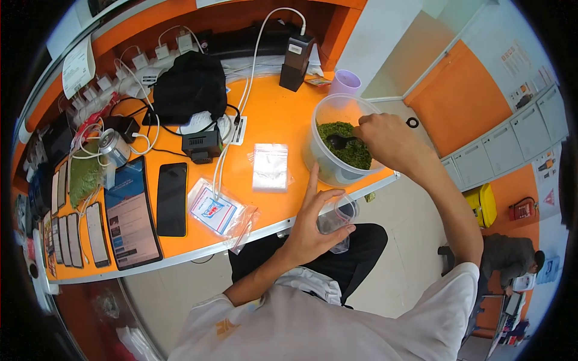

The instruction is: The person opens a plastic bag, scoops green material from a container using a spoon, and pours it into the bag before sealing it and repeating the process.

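Note:
A clear plastic tub [314, 147] stands at the table's right end, part filled with chopped green leaves [355, 156]. My right hand [388, 141] reaches over its rim, fingers closed on a black spoon [339, 142] whose bowl rests in the leaves. Lower down, my left hand [306, 231] curls its thumb and fingers around a small clear plastic cup [344, 209], held just off the table's front edge above my lap. The left index finger points up along the tub's side. The cup's contents cannot be made out.
Clear plastic bags [270, 168], a printed packet [214, 207], a black phone [172, 200] and a tablet [131, 210] lie to the left. A purple cup [345, 82] stands behind the tub. Cables and chargers run along the back. A person [512, 259] sits at far right.

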`<action>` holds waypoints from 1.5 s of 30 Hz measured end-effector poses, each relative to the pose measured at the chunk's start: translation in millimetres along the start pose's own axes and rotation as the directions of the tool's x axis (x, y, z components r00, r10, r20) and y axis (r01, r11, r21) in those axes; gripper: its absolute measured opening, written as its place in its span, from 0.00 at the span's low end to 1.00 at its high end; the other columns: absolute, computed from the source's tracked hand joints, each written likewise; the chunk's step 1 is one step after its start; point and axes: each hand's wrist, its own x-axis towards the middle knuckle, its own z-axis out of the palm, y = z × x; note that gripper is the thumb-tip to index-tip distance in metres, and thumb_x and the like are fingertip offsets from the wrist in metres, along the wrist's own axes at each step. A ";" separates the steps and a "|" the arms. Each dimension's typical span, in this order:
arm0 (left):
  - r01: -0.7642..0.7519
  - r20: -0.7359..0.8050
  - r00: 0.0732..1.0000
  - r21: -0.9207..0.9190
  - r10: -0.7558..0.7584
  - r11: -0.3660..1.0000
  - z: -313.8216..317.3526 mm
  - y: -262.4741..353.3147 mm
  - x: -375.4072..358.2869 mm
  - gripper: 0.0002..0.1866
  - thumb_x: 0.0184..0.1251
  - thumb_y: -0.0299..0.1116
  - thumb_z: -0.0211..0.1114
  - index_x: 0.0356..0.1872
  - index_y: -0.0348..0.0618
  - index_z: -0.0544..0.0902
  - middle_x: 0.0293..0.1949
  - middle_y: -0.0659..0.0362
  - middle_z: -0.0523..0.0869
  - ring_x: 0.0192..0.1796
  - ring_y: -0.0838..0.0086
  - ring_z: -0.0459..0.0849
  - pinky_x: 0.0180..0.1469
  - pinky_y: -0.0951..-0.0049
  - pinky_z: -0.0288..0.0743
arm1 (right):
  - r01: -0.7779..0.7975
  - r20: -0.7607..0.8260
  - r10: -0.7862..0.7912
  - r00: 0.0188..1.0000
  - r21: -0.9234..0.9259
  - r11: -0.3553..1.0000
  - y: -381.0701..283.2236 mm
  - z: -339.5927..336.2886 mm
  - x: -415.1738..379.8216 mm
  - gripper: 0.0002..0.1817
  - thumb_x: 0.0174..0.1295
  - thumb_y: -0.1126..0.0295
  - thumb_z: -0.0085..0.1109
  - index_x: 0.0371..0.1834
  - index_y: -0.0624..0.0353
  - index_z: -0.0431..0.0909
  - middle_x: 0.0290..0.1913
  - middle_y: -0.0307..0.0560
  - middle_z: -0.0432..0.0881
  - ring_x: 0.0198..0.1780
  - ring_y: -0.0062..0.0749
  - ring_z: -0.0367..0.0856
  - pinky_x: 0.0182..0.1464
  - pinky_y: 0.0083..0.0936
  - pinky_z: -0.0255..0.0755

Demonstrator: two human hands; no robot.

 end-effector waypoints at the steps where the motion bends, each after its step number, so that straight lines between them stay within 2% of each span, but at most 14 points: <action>1: 0.011 0.003 1.000 -0.013 -0.011 1.000 1.8 0.4 -0.9 0.34 0.60 0.34 0.83 0.66 0.41 0.78 0.86 0.30 0.38 0.87 0.39 0.47 0.83 0.49 0.53 | 0.001 -0.003 -0.001 1.000 0.037 0.999 -2.6 0.0 0.9 0.07 0.60 0.78 0.60 0.37 0.64 0.87 0.39 0.54 0.86 0.44 0.51 0.88 0.45 0.43 0.83; 6: 0.011 0.008 1.000 -0.004 -0.011 1.000 4.4 -2.9 -2.1 0.33 0.61 0.34 0.83 0.65 0.40 0.77 0.85 0.29 0.37 0.87 0.38 0.48 0.82 0.49 0.57 | 0.061 0.037 -0.069 0.997 0.187 0.980 -8.1 -9.0 -2.6 0.07 0.60 0.78 0.63 0.38 0.64 0.88 0.37 0.53 0.87 0.42 0.50 0.88 0.44 0.44 0.81; 8: 0.074 0.000 0.997 -0.113 -0.075 0.991 4.9 -3.9 -3.2 0.33 0.60 0.37 0.82 0.66 0.43 0.78 0.86 0.31 0.38 0.89 0.41 0.40 0.84 0.47 0.45 | 0.054 0.038 -0.073 0.997 0.373 0.926 -8.8 -25.5 -10.0 0.07 0.60 0.79 0.67 0.40 0.65 0.90 0.37 0.54 0.88 0.41 0.50 0.87 0.45 0.43 0.80; 12: 0.062 0.005 0.998 -0.058 -0.061 0.996 4.7 -1.8 -2.7 0.33 0.60 0.37 0.82 0.65 0.43 0.79 0.86 0.32 0.39 0.89 0.42 0.41 0.84 0.48 0.46 | 0.045 -0.040 -0.031 0.999 0.437 0.898 -9.5 -13.0 -9.9 0.06 0.59 0.77 0.68 0.38 0.65 0.90 0.38 0.56 0.90 0.41 0.52 0.88 0.45 0.43 0.81; 14: 0.025 0.021 0.999 -0.020 -0.024 0.999 3.8 -0.1 -1.4 0.32 0.62 0.34 0.83 0.64 0.40 0.77 0.85 0.30 0.36 0.87 0.37 0.47 0.81 0.50 0.59 | 0.077 -0.022 -0.076 0.997 0.498 0.864 -13.5 -14.5 -9.0 0.08 0.59 0.76 0.69 0.42 0.64 0.91 0.38 0.58 0.90 0.40 0.52 0.89 0.44 0.43 0.80; 15: 0.023 0.018 1.000 -0.017 -0.022 1.000 3.5 -0.7 -1.6 0.32 0.62 0.34 0.83 0.64 0.40 0.77 0.85 0.30 0.36 0.87 0.37 0.47 0.81 0.50 0.59 | 0.082 -0.026 -0.079 0.997 0.496 0.864 -12.5 -17.4 -10.8 0.08 0.59 0.76 0.69 0.42 0.64 0.91 0.38 0.58 0.90 0.40 0.52 0.89 0.44 0.43 0.80; 17: 0.069 0.007 0.998 -0.082 -0.069 0.994 3.2 -3.4 -3.3 0.33 0.60 0.37 0.82 0.65 0.44 0.79 0.87 0.33 0.39 0.89 0.43 0.41 0.84 0.48 0.45 | 0.057 -0.012 -0.060 0.998 0.557 0.829 -7.5 -25.8 -17.0 0.08 0.61 0.76 0.69 0.42 0.64 0.92 0.36 0.58 0.90 0.37 0.50 0.89 0.44 0.41 0.80; 21: 0.069 0.014 0.998 -0.068 -0.068 0.995 4.2 -2.6 -3.3 0.33 0.60 0.37 0.82 0.65 0.44 0.79 0.87 0.33 0.38 0.89 0.44 0.41 0.85 0.49 0.45 | -0.018 0.041 -0.011 0.999 0.636 0.771 1.4 -28.6 -21.2 0.08 0.62 0.77 0.70 0.43 0.65 0.92 0.35 0.58 0.90 0.35 0.48 0.88 0.44 0.39 0.81; 24: 0.092 0.023 0.996 -0.063 -0.090 0.994 2.0 -0.7 -2.5 0.32 0.60 0.36 0.82 0.65 0.45 0.79 0.87 0.33 0.39 0.89 0.44 0.41 0.85 0.50 0.45 | 0.004 0.037 -0.041 0.998 0.688 0.726 8.9 -20.3 -22.4 0.08 0.65 0.79 0.68 0.46 0.68 0.91 0.38 0.56 0.92 0.35 0.39 0.89 0.42 0.32 0.83; 26: 0.063 0.054 0.997 0.006 -0.063 0.998 -4.6 -1.5 -2.3 0.30 0.63 0.34 0.81 0.63 0.42 0.78 0.86 0.30 0.40 0.87 0.39 0.47 0.83 0.49 0.53 | -0.140 0.152 0.037 0.988 0.753 0.643 17.4 -18.8 -24.3 0.09 0.66 0.79 0.66 0.47 0.69 0.91 0.37 0.51 0.92 0.34 0.30 0.87 0.42 0.28 0.82; 33: 0.099 0.086 0.992 -0.045 -0.095 0.994 -17.1 1.5 -3.2 0.30 0.61 0.30 0.79 0.65 0.42 0.79 0.87 0.37 0.43 0.89 0.48 0.43 0.85 0.51 0.47 | -0.194 0.200 0.031 0.979 0.882 0.429 45.0 -6.5 -34.9 0.10 0.69 0.73 0.65 0.44 0.69 0.91 0.30 0.45 0.88 0.33 0.23 0.83 0.39 0.25 0.78; 38: 0.161 0.122 0.980 -0.025 -0.156 0.987 -31.3 14.8 -8.7 0.32 0.60 0.28 0.79 0.67 0.42 0.78 0.86 0.41 0.53 0.88 0.52 0.51 0.85 0.52 0.50 | -0.308 0.230 0.261 0.937 0.899 0.312 58.3 -1.4 -50.6 0.05 0.69 0.72 0.66 0.38 0.62 0.89 0.25 0.38 0.83 0.26 0.15 0.72 0.27 0.19 0.62; 41: 0.128 0.128 0.983 0.043 -0.133 0.991 -42.3 28.8 -10.1 0.32 0.58 0.27 0.79 0.66 0.42 0.78 0.84 0.43 0.60 0.86 0.53 0.57 0.85 0.53 0.52 | -0.357 0.249 0.347 0.904 0.887 0.294 60.9 -1.6 -58.5 0.06 0.69 0.71 0.67 0.34 0.61 0.85 0.23 0.37 0.82 0.23 0.14 0.69 0.25 0.19 0.59; 45: 0.082 0.108 0.989 0.180 -0.102 0.980 -58.8 61.5 -2.8 0.33 0.54 0.26 0.80 0.65 0.43 0.79 0.80 0.45 0.69 0.83 0.54 0.65 0.83 0.55 0.56 | -0.316 0.238 0.293 0.926 0.912 0.259 66.2 12.1 -66.5 0.07 0.69 0.71 0.68 0.33 0.60 0.83 0.23 0.37 0.81 0.22 0.15 0.67 0.25 0.19 0.58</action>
